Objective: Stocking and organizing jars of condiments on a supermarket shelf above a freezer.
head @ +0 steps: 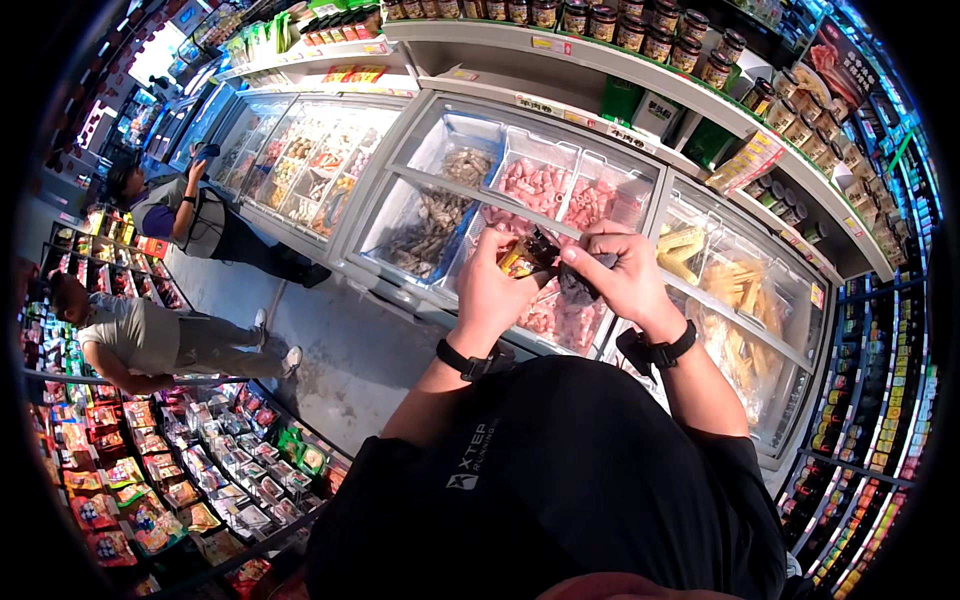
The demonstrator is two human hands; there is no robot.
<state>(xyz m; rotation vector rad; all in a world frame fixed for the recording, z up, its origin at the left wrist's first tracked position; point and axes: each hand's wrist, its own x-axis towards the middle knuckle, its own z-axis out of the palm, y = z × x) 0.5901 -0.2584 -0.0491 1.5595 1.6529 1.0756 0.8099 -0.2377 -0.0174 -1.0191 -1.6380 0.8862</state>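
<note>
My left hand grips a small jar with a yellow and red label, tilted above the chest freezer. Close to its right, my right hand holds a dark grey cloth bunched beside the jar. Part of the jar is hidden by my fingers. Beneath both hands, under the freezer's sliding glass lids, lie pink meat rolls in white wire baskets. Each wrist wears a black band.
Grey-brown frozen food fills the freezer's left bin; yellowish packs lie on the right. A shelf of jars runs above. Two people stand to the left, one in a grey vest, beside racks of packaged goods.
</note>
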